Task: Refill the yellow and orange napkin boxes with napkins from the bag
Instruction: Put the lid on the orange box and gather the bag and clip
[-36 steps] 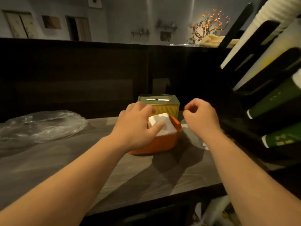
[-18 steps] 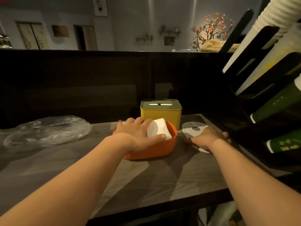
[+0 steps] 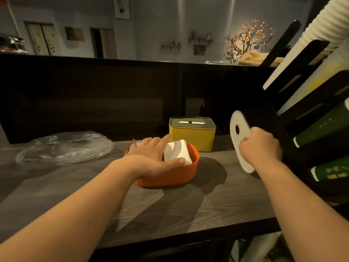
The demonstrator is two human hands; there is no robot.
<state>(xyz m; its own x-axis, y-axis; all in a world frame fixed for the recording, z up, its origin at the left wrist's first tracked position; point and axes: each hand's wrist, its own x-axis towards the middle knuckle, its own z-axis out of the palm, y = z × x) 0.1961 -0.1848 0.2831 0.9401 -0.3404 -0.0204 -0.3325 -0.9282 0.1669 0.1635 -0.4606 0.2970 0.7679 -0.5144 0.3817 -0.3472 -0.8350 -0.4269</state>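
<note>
Gripping the white lid (image 3: pixel 243 133) in our curled right hand (image 3: pixel 260 148), we should level it over the orange box (image 3: pixel 170 178) leftward, our flat, open left hand (image 3: pixel 151 157) steadying the napkins (image 3: pixel 177 151).

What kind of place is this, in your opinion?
Probably a restaurant or café service counter: yellow napkin box and orange napkin box on it, a rack of menu-like folders beside them, a decorated room beyond.
</note>
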